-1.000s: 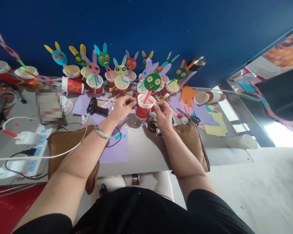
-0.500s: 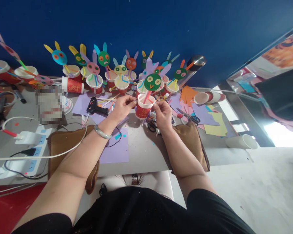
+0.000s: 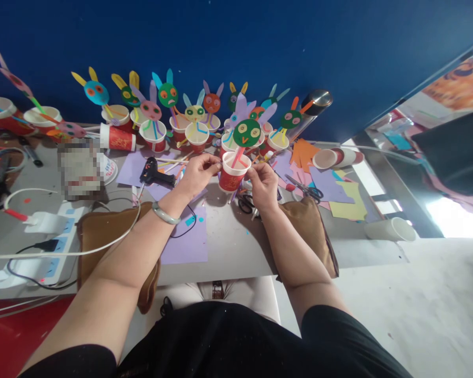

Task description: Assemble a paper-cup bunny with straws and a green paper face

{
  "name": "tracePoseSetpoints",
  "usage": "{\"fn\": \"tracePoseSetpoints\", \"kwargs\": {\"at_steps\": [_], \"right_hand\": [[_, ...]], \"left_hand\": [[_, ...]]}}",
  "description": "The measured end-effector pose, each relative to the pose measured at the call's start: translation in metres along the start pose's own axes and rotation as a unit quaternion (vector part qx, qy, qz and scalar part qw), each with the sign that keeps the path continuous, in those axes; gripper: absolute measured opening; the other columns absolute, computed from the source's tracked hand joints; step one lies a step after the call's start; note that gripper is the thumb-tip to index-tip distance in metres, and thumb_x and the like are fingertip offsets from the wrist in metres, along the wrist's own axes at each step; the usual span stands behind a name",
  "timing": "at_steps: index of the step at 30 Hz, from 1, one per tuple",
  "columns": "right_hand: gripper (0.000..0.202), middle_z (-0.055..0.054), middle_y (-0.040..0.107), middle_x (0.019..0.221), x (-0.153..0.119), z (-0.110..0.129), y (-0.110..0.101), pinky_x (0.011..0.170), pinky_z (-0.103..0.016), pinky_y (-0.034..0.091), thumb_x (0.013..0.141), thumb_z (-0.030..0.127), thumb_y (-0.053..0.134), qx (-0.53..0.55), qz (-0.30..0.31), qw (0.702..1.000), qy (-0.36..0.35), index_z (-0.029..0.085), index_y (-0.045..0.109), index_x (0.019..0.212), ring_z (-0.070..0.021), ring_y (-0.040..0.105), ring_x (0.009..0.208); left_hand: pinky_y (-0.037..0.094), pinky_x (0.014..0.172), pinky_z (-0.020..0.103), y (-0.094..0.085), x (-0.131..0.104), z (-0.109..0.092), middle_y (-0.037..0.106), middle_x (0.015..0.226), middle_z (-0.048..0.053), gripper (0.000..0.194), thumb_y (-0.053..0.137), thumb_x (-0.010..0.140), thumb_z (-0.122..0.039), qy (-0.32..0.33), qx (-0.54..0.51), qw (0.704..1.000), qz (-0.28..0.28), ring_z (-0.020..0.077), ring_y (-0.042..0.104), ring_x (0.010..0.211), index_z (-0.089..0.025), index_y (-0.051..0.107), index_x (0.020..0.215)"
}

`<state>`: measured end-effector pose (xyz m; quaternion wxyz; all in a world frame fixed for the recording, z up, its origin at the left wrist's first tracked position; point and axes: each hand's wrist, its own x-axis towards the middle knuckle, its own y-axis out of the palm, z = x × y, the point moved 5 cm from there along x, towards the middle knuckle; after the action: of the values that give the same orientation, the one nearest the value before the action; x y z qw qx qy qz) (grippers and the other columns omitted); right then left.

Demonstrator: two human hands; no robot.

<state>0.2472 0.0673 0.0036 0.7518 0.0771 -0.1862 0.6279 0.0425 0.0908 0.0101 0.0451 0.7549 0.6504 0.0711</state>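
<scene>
A red paper cup [image 3: 231,181] with a white rim is held upright between my two hands. My left hand [image 3: 202,173] pinches its left side near the rim, and my right hand [image 3: 262,182] pinches the right side. From the cup rises a pink straw carrying a green round paper rabbit face [image 3: 247,134] with purple ears. Behind it stand several similar cups with paper rabbit faces, such as a yellow one [image 3: 194,112] and a blue one [image 3: 96,92]. Black-handled scissors [image 3: 245,203] lie just below the cup, partly hidden by my right hand.
A black glue gun [image 3: 156,173] lies left of my left hand. A power strip [image 3: 61,241] with cables is at the far left. Brown cushions [image 3: 307,231] lie under my forearms. Scissors [image 3: 314,192], coloured paper [image 3: 347,201] and a steel flask [image 3: 317,102] are on the right.
</scene>
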Motion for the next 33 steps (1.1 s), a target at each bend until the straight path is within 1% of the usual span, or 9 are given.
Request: {"fn": "tracePoseSetpoints", "kwargs": {"at_steps": [11, 20, 25, 29, 33], "right_hand": [[0.057, 0.004, 0.062, 0.068, 0.0006, 0.0, -0.0007, 0.067, -0.031, 0.055, 0.082, 0.079, 0.077, -0.003, 0.002, 1.0, 0.003, 0.025, 0.06, 0.078, -0.0132, 0.059, 0.064], [0.056, 0.004, 0.063, 0.068, -0.0003, -0.0005, -0.0004, 0.066, -0.031, 0.054, 0.082, 0.077, 0.079, 0.006, -0.001, 1.0, 0.003, 0.024, 0.061, 0.078, -0.0131, 0.058, 0.063], [0.056, 0.004, 0.062, 0.068, 0.0005, -0.001, -0.0004, 0.066, -0.031, 0.054, 0.083, 0.077, 0.078, 0.0, 0.004, 1.0, 0.0, 0.025, 0.06, 0.079, -0.0134, 0.058, 0.064], [0.055, 0.004, 0.062, 0.069, -0.0002, -0.0015, -0.0006, 0.067, -0.031, 0.054, 0.084, 0.078, 0.077, 0.0, 0.001, 1.0, -0.001, 0.025, 0.061, 0.08, -0.0131, 0.059, 0.064], [0.058, 0.003, 0.063, 0.07, -0.0013, -0.0021, -0.0008, 0.066, -0.03, 0.054, 0.082, 0.08, 0.078, 0.006, -0.01, 1.0, 0.003, 0.024, 0.063, 0.081, -0.0128, 0.059, 0.065]], "left_hand": [[0.053, 0.072, 0.026, -0.0009, 0.0021, 0.0039, 0.07, 0.075, -0.001, 0.016, 0.083, 0.079, -0.019, 0.014, -0.004, 1.0, 0.004, 0.0114, 0.061, 0.071, -0.017, 0.067, 0.076], [0.053, 0.073, 0.027, -0.0011, 0.0015, 0.0037, 0.069, 0.075, 0.0, 0.012, 0.078, 0.083, -0.014, 0.017, -0.002, 1.0, 0.006, 0.0117, 0.062, 0.071, -0.017, 0.068, 0.078], [0.053, 0.074, 0.026, -0.0012, 0.0025, 0.0062, 0.069, 0.075, -0.001, 0.014, 0.081, 0.082, -0.015, 0.014, 0.0, 1.0, 0.004, 0.0116, 0.063, 0.072, -0.017, 0.067, 0.079], [0.054, 0.072, 0.025, -0.001, 0.0027, 0.0077, 0.07, 0.075, -0.001, 0.014, 0.081, 0.083, -0.017, 0.015, -0.001, 1.0, -0.012, 0.011, 0.063, 0.071, -0.017, 0.068, 0.079], [0.054, 0.072, 0.025, -0.0001, 0.0015, 0.0077, 0.071, 0.074, 0.0, 0.013, 0.079, 0.085, -0.018, -0.002, -0.004, 1.0, -0.023, 0.0112, 0.065, 0.072, -0.016, 0.068, 0.077]]}}
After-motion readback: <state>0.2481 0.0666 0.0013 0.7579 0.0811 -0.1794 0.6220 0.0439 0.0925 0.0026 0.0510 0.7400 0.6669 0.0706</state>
